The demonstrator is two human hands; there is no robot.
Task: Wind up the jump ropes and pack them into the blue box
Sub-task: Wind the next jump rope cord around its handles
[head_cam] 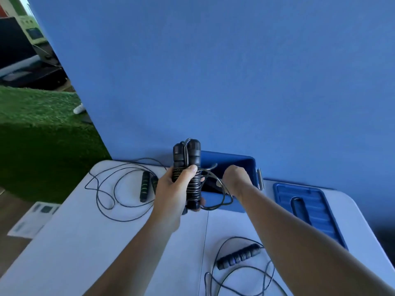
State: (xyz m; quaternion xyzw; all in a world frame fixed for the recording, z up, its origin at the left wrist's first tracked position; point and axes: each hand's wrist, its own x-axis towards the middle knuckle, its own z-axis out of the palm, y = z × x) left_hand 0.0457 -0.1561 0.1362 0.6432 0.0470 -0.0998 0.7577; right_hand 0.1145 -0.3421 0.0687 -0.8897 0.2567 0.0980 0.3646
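My left hand [174, 189] grips two black jump rope handles [188, 159] held upright side by side, with thin black cord wound around their lower half. My right hand [236, 178] is closed on the loose end of that cord [222, 197], which loops below it. Right behind both hands stands the open blue box [241, 163]. A second jump rope with green-striped handles [146, 185] lies unwound on the table's left side. A third rope with a black and blue handle [238, 256] lies loose at the near right.
The blue box lid [316, 210] lies flat on the white table [85, 242], right of the box. A blue wall rises just behind the table. Green turf and papers on the floor are off the table's left edge.
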